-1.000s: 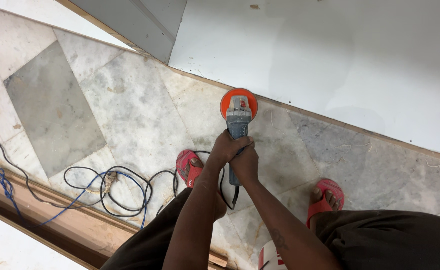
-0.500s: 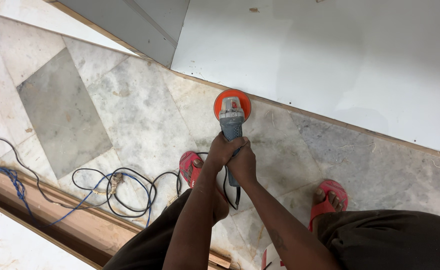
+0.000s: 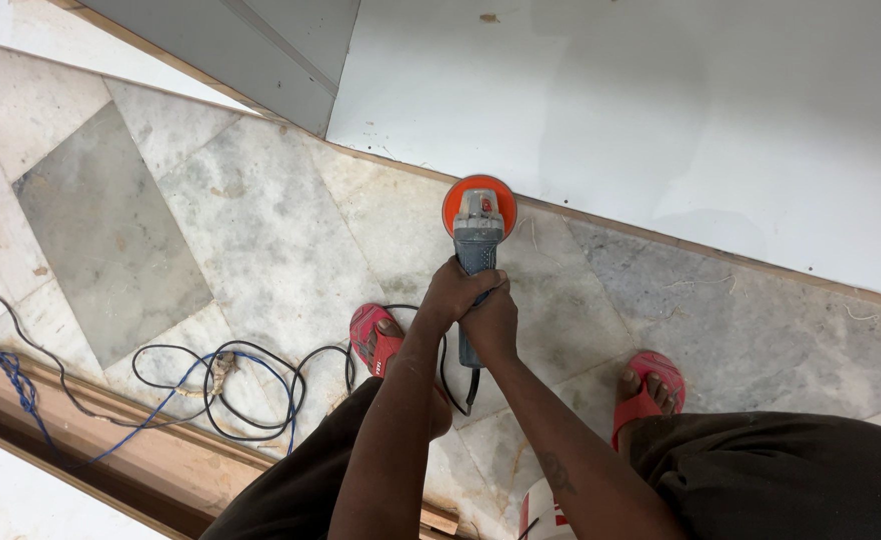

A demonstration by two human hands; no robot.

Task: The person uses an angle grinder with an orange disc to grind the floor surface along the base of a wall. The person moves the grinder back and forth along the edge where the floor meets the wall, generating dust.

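Both my hands grip the grey body of a corded angle grinder [image 3: 477,240] that carries a round orange disc [image 3: 479,200] at its front. My left hand [image 3: 456,292] wraps the body from the left, and my right hand [image 3: 492,322] clasps it just behind. The disc rests flat on the grey marble floor [image 3: 261,230], close to the edge of a large white board [image 3: 641,120]. My feet in red sandals [image 3: 376,335] [image 3: 648,385] stand either side of the tool.
Black and blue cables [image 3: 231,385] lie coiled on the floor at my left, running off to the left edge. A wooden strip [image 3: 111,445] runs along the lower left. A grey panel [image 3: 241,45] leans at the top.
The grinder and both hands have shifted a little toward the white board, and the view has drifted so the floor pattern sits further right.
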